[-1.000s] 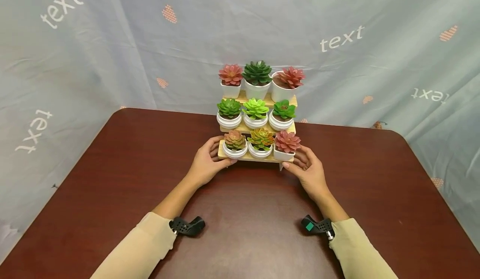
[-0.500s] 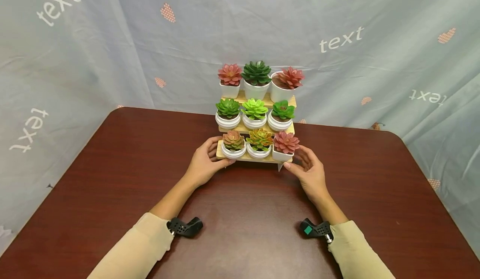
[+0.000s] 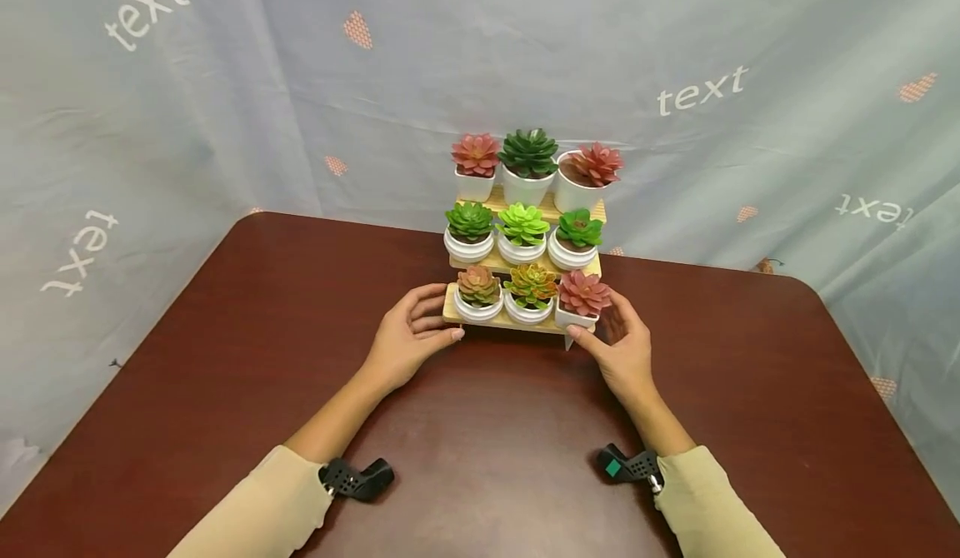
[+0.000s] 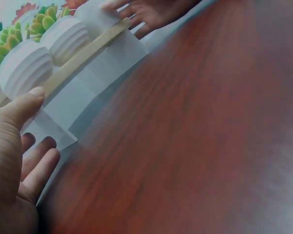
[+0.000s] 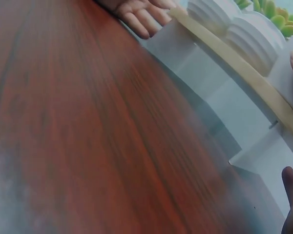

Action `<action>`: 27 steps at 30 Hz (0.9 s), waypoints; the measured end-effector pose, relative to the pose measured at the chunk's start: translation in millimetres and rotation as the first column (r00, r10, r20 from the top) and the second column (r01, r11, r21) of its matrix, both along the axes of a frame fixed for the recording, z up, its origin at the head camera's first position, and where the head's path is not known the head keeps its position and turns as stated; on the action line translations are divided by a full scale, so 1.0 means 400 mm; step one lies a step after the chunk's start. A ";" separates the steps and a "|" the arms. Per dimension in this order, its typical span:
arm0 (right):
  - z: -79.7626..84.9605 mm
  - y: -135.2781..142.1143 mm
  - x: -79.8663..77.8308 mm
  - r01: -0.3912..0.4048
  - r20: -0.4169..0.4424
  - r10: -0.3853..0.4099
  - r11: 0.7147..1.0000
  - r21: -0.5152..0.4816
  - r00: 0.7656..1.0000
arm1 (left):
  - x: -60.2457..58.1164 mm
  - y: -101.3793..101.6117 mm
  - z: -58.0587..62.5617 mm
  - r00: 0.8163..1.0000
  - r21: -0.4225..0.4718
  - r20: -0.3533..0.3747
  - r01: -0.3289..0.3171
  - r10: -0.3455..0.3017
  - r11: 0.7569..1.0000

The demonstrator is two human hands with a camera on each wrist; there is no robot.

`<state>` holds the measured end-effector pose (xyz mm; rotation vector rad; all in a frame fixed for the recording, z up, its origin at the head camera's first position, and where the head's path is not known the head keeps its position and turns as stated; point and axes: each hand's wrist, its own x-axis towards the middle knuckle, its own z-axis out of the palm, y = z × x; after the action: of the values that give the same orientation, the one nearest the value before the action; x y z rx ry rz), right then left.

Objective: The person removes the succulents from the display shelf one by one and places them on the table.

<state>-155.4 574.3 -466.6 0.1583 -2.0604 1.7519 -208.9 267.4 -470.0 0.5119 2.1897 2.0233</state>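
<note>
A three-tier wooden plant stand with pale panels beneath carries succulents in white pots. My left hand lies at the stand's left end with fingers loosely bent; its thumb is by the front shelf edge beside a round ribbed pot. At the right end my right hand pinches the pink succulent by its square white pot, thumb on the front and fingers partly hidden behind. Next to it on the bottom shelf stand an orange-green succulent and a brownish one.
The middle shelf bears green succulents. On top, a dark green one stands between two red ones. The stand is on a dark red-brown table, before a grey-blue curtain. Black straps are on both wrists.
My left thumb has come away from the front of the stand and the hand has drawn slightly left. My right thumb has shifted onto the square pot. The whole head view has moved slightly.
</note>
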 end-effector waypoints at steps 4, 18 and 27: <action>0.004 -0.004 -0.009 -0.029 -0.055 0.028 0.999 -0.017 0.998 | 0.011 -0.007 -0.003 1.000 -0.007 -0.023 -0.007 0.007 1.000; 0.006 -0.014 -0.008 0.092 -0.007 -0.093 0.993 -0.079 0.996 | -0.006 -0.026 0.006 0.999 -0.051 -0.046 0.002 -0.004 0.999; 0.037 0.024 -0.004 0.064 -0.048 -0.074 0.980 -0.189 0.996 | -0.011 -0.026 -0.002 0.998 -0.065 -0.065 0.019 -0.023 0.998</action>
<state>-156.9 583.9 -451.9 0.0758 -1.8290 1.8657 -213.2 257.0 -470.6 0.5994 2.2688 1.9454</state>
